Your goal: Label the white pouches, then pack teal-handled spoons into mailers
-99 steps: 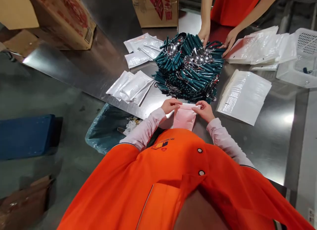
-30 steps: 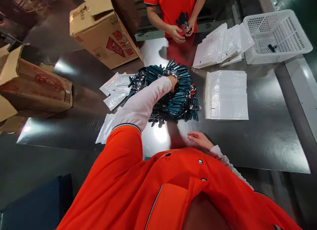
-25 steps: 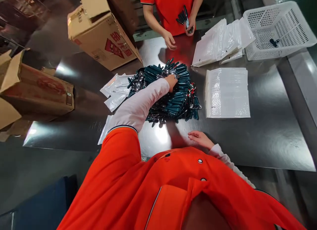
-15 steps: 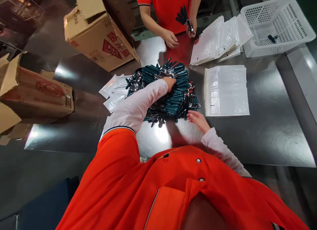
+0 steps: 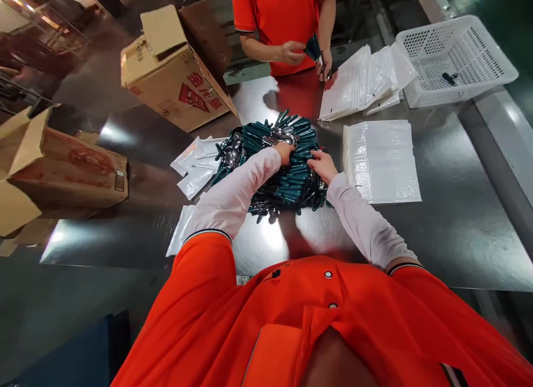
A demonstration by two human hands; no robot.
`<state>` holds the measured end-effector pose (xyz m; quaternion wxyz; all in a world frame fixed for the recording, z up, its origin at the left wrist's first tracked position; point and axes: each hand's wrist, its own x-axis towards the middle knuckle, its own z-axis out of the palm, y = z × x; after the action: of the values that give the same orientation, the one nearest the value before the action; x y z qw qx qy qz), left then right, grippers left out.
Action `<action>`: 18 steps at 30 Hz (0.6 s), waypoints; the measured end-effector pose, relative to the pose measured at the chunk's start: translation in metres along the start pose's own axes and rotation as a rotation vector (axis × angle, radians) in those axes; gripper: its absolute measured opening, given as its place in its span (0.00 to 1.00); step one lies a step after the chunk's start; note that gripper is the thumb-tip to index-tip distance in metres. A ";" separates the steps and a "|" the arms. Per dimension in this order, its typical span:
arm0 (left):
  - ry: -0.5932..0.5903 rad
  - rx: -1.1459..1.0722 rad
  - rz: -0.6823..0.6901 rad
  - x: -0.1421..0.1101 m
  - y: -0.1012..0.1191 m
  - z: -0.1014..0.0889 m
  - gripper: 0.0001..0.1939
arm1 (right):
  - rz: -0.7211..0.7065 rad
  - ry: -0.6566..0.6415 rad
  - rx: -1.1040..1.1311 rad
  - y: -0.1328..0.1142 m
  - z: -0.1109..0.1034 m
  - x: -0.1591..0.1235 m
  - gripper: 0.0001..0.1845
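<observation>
Reaching into the spoon pile mid-tabletop, the left hand and right hand rest on teal handles lying crosswise; whether either grips one cannot be told.

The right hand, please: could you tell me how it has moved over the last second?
The right hand left the bare table and reached forward onto the pile of teal-handled spoons, beside the left hand. The left hand stayed on the pile.

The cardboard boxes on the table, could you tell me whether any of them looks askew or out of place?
Yes. The far box sits tilted at an angle with its flaps open, and the left box lies on its side, hanging past the table edge. The spoon pile is heaped loosely.
</observation>
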<state>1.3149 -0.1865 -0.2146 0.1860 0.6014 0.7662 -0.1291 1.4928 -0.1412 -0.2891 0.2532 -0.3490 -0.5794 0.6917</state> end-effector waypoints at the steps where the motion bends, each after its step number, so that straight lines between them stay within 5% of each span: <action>1: 0.006 -0.023 -0.008 0.000 -0.001 0.000 0.34 | 0.004 0.015 0.002 -0.004 0.000 0.003 0.16; 8: -0.017 -0.408 0.045 -0.005 -0.011 -0.002 0.30 | -0.054 0.080 0.144 -0.030 0.010 0.029 0.15; 18: 0.279 -0.709 0.035 -0.022 -0.013 0.001 0.21 | -0.022 0.025 0.248 -0.051 -0.001 0.009 0.17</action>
<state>1.3074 -0.2097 -0.2060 0.2787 0.5245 0.7708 0.2304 1.4851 -0.1242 -0.2407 0.3090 -0.3172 -0.4901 0.7508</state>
